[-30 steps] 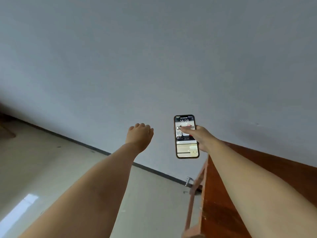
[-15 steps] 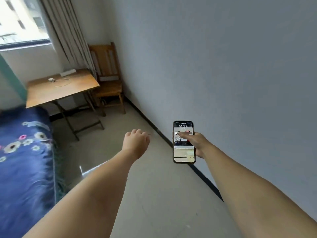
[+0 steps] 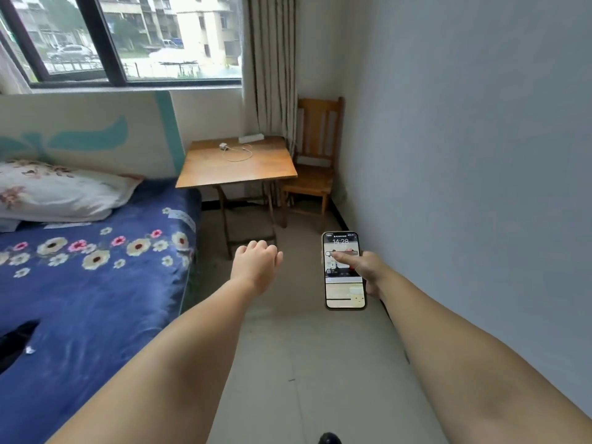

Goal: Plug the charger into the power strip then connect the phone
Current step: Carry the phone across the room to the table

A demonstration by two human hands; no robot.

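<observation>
My right hand (image 3: 368,270) holds a phone (image 3: 344,277) upright in the air, its screen lit and facing me, with the thumb across the display. My left hand (image 3: 258,262) is stretched out in front with fingers curled loosely and nothing in it. Far ahead, a white charger (image 3: 223,146) with its thin cable (image 3: 242,155) looped beside it lies on a wooden table (image 3: 237,173). A white power strip (image 3: 251,138) lies at the table's back edge, apart from the charger.
A bed (image 3: 89,283) with a blue floral cover and a pillow (image 3: 61,193) fills the left. A wooden chair (image 3: 315,165) stands right of the table by the curtain (image 3: 272,65). A pale wall runs along the right; tiled floor leads to the table.
The view has swung left from the bare wall to face the bed, table and window. Both arms stay stretched forward, and the phone remains in my right hand.
</observation>
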